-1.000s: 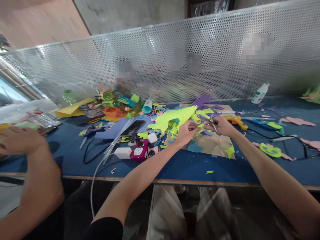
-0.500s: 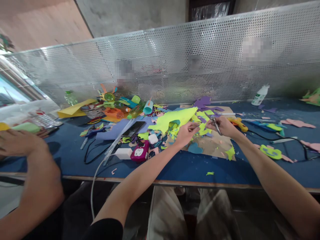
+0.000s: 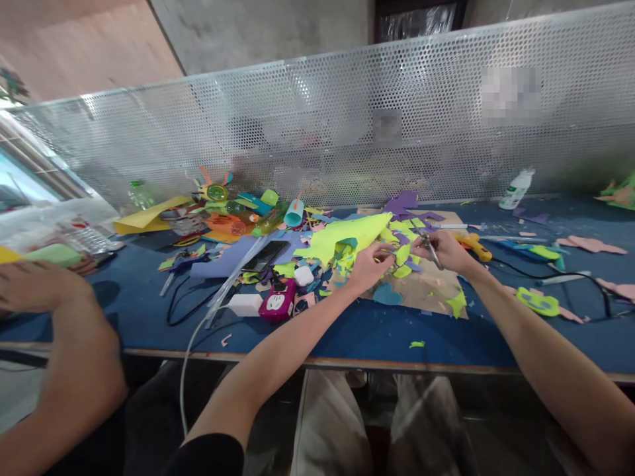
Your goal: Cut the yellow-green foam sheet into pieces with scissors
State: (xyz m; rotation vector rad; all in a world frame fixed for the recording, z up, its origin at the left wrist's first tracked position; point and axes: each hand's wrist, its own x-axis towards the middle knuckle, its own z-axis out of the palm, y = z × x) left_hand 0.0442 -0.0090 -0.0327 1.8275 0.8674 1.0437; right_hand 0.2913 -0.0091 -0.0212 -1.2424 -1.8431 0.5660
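Observation:
My right hand (image 3: 446,251) is closed around a pair of metal scissors (image 3: 434,254), whose blades point up and left. Just left of it, my left hand (image 3: 370,267) has its thumb and fingers pinched together at a small piece of yellow-green paper (image 3: 402,255). Both hands hover over a heap of paper scraps on a brown sheet (image 3: 426,291). A large yellow-green sheet (image 3: 342,235) with ragged cut edges lies behind my left hand. Below the hands rests a teal heart-like cutout (image 3: 387,294).
Left of the heap are a black phone (image 3: 268,256), a magenta power adapter (image 3: 278,301) and a white charger (image 3: 245,305). A yellow-handled tool (image 3: 477,247) lies right. A white bottle (image 3: 517,189) stands near the perforated metal screen (image 3: 337,132). Another person's hand (image 3: 40,285) rests at far left.
The yellow-green piece between my hands has turned and shows more of its face. My right hand and the scissors have shifted slightly right. The phone and adapter have stayed put.

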